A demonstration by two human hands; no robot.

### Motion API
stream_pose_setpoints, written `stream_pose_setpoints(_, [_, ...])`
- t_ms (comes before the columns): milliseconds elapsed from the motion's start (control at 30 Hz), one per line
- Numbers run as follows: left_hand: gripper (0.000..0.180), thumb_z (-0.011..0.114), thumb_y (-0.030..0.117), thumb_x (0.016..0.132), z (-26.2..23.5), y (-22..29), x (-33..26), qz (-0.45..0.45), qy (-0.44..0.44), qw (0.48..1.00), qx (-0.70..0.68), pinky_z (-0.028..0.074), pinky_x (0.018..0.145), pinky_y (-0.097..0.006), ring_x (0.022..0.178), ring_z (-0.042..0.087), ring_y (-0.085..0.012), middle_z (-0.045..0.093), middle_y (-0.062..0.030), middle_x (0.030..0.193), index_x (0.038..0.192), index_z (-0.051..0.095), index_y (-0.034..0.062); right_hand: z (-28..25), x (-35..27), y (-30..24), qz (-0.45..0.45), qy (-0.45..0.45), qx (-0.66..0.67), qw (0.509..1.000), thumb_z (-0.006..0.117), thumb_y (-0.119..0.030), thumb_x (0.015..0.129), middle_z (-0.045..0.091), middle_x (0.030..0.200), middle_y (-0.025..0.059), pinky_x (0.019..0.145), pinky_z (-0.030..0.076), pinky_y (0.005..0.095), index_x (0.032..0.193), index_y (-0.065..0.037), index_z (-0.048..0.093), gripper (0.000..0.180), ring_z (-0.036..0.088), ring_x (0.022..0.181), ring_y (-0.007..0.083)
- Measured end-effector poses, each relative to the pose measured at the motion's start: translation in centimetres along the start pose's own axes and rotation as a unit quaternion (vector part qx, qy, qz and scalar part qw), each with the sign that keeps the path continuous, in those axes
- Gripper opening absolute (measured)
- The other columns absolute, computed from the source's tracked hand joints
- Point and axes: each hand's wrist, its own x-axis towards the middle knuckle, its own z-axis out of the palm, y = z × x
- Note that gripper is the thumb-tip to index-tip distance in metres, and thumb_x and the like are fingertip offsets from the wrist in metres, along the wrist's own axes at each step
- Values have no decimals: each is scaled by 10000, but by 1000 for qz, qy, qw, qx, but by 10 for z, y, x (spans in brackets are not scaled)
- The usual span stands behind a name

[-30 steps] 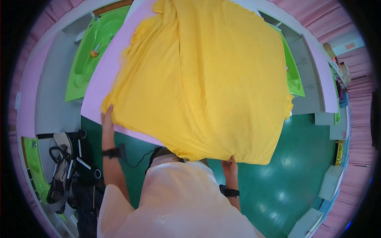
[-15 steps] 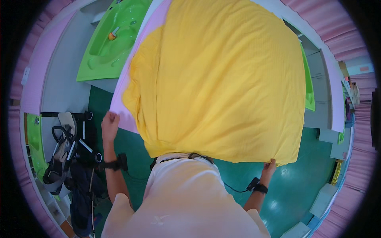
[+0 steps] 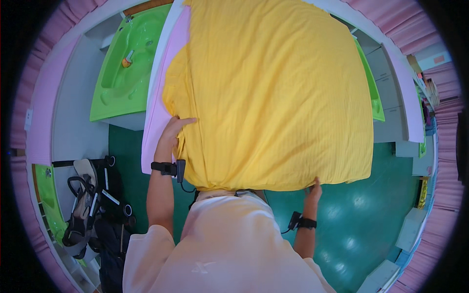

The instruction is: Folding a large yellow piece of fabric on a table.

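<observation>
A wide yellow sheet (image 3: pixel 273 97), creased and lightly ribbed, covers most of a pink-topped table (image 3: pixel 155 132) in front of me. Its left side lies bunched in a fold, with a strip of pink showing beyond. On that fold rests my left hand (image 3: pixel 175 131), open, one finger stretched to the right across the cloth. At the near edge, right of my body, my right hand (image 3: pixel 313 191) holds the sheet's hem; some of its fingers are hidden by the cloth. Each wrist wears a black strap with a small box.
Left of the table stands a green basin (image 3: pixel 122 93) with a small orange-and-white toy (image 3: pixel 128 59) in it. A folded stroller (image 3: pixel 85 205) is at the lower left. Another green basin (image 3: pixel 370 88) shows past the right side. White cabinets (image 3: pixel 386 73) line the right; the floor (image 3: pixel 351 219) is green.
My left hand has moved right and away from me, from the pink table edge onto the sheet's fold. My right hand has shifted left along the hem. The view has shifted slightly.
</observation>
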Motion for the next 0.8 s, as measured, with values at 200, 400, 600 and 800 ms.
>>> stream_pose_setpoints(200, [430, 591, 109, 768, -29, -9, 11, -47, -35, 998, 18, 471, 826, -339, 919, 589, -220, 602, -108, 1045, 1162, 496, -34, 17, -24, 28, 18, -45, -58, 997, 504, -374, 887, 552, 894, 71, 567, 435, 317, 992, -33, 527, 358, 532, 741, 192])
stream_pose_setpoints(400, [342, 557, 141, 813, -93, -2, -30, 65, 120, 990, -17, 474, 797, -320, 913, 592, -212, 614, -113, 1017, 1102, 549, -41, 25, -8, 38, -50, 23, -108, 993, 447, -241, 889, 526, 775, 62, 491, 391, 315, 873, -5, 528, 250, 497, 647, 175])
stream_pose_setpoints(600, [318, 586, 137, 841, -160, -19, -99, 156, 234, 958, -49, 470, 776, -281, 897, 610, -180, 624, -103, 1026, 1095, 554, -52, 24, -11, 37, -55, 14, -52, 997, 448, -159, 829, 485, 630, 29, 458, 341, 302, 682, -37, 512, 201, 460, 535, 160])
stream_pose_setpoints(800, [301, 551, 217, 840, -177, -89, -88, 117, 417, 814, 388, 453, 771, -425, 940, 576, -401, 616, -231, 963, 993, 575, -41, 30, -12, 41, -20, 91, 59, 994, 521, -252, 823, 560, 756, 24, 470, 342, 267, 822, -84, 568, 174, 503, 595, 153])
